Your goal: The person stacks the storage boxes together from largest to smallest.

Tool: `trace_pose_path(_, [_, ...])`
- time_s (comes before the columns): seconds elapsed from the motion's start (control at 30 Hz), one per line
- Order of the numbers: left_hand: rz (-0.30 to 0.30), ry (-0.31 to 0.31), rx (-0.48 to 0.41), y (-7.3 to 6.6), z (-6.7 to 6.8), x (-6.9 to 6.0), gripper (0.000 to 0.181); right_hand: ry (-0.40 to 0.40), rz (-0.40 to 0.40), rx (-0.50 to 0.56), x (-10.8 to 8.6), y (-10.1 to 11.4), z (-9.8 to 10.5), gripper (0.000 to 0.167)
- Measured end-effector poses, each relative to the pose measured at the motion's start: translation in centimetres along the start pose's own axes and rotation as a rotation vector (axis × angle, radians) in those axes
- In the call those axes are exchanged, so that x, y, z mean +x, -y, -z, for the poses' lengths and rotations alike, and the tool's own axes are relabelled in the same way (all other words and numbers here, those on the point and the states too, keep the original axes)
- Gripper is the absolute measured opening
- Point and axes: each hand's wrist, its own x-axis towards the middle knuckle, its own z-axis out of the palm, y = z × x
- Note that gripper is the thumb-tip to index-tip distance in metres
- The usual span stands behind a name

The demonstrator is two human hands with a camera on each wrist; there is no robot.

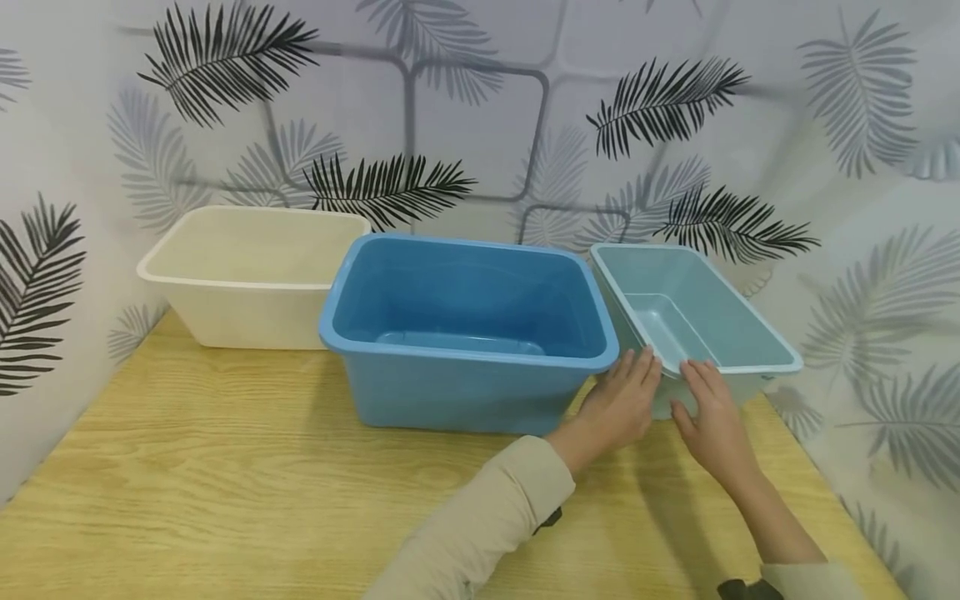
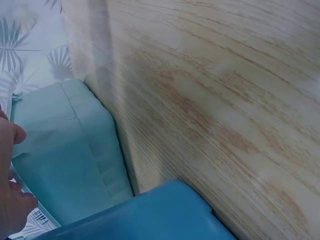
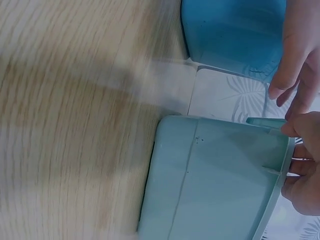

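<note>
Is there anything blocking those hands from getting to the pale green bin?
Nothing visible does: the right hand is already at the near rim of the pale green bin, and the left hand is at its near left corner. The blue bin stands close beside the left hand, but not between.

My head view comes through evenly lit and fairly crisp, a soft shadow darkening the table (image 1: 225, 475) between four and five o'clock and a glint inside the pale green tub (image 1: 727, 317) at three. Both wrist feeds reach me dimmer, softer; the left washes out near three o'clock.
</note>
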Motion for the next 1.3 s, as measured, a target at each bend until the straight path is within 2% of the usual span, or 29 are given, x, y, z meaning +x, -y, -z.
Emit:
trace_pose_path(0.2, [0.013, 0.006, -0.017, -0.3, 0.0, 0.0, 0.058, -0.016, 0.025, -0.021, 0.1, 0.0, 0.1, 0.050])
trace_pose_path(0.37, [-0.005, 0.036, -0.002, -0.6, 0.2, 0.1, 0.058, -0.027, 0.054, -0.062, -0.2, 0.4, -0.1, 0.050])
trace_pose_path(0.57, [-0.020, 0.002, 0.005, -1.0, 0.1, 0.0, 0.058, -0.031, 0.061, -0.064, -0.5, 0.3, -0.2, 0.050])
trace_pose_path(0.87, [-0.020, -0.051, -0.003, -1.2, 0.4, 0.2, 0.059, -0.058, 0.063, -0.001, -1.0, -0.1, 0.3, 0.048])
trace_pose_path(1.13, [-0.011, 0.009, -0.114, -1.1, 1.2, 0.5, 0.060, -0.072, 0.069, 0.025, -1.3, -0.3, 1.0, 0.042])
trace_pose_path(1.3, [0.002, 0.060, -0.171, -0.9, 1.1, 0.6, 0.062, -0.067, 0.050, -0.053, -1.2, 0.4, 1.1, 0.041])
